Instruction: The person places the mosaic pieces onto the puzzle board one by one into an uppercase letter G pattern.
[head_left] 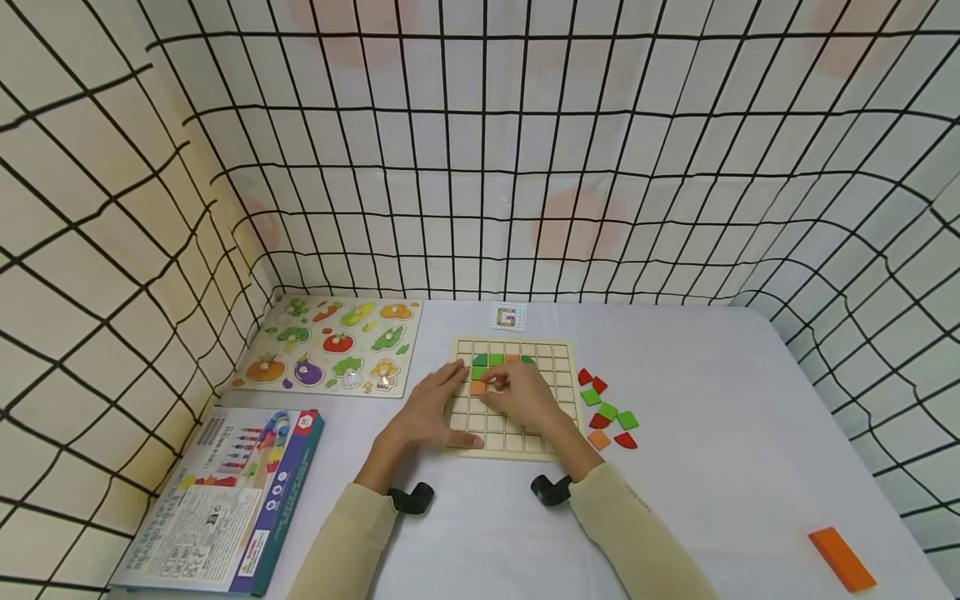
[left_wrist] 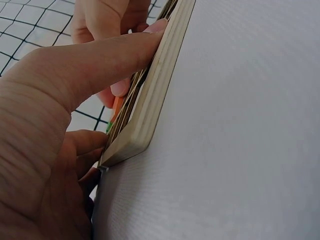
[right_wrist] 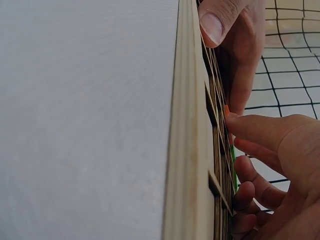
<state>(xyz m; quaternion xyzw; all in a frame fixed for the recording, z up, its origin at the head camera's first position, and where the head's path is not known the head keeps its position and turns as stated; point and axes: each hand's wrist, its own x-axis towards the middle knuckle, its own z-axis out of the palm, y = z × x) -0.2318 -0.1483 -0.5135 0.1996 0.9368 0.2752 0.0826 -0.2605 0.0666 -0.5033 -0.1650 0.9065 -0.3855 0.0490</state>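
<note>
A pale wooden grid board (head_left: 517, 446) lies in front of me with green and orange tiles set in its upper left part. Beside an orange square tile (head_left: 477, 387) are the thumb and fingertips of my right hand (head_left: 522, 398), which pinch at it low over the grid. In the right wrist view the thumb (right_wrist: 212, 29) of my left hand lies over the board's near edge. That left hand (head_left: 429, 410) spreads along the board's left side, its fingertips by the green tiles (head_left: 477, 373) and steadying the edge. My right palm hides part of the grid.
Loose red, green and orange tiles (head_left: 608, 410) lie right of the board. Behind it is a small pattern card (head_left: 508, 317). To the left are a vegetable puzzle board (head_left: 360, 387) and a box (head_left: 217, 508). An orange block (head_left: 842, 558) sits far right. Black netting (head_left: 483, 167) encloses the table.
</note>
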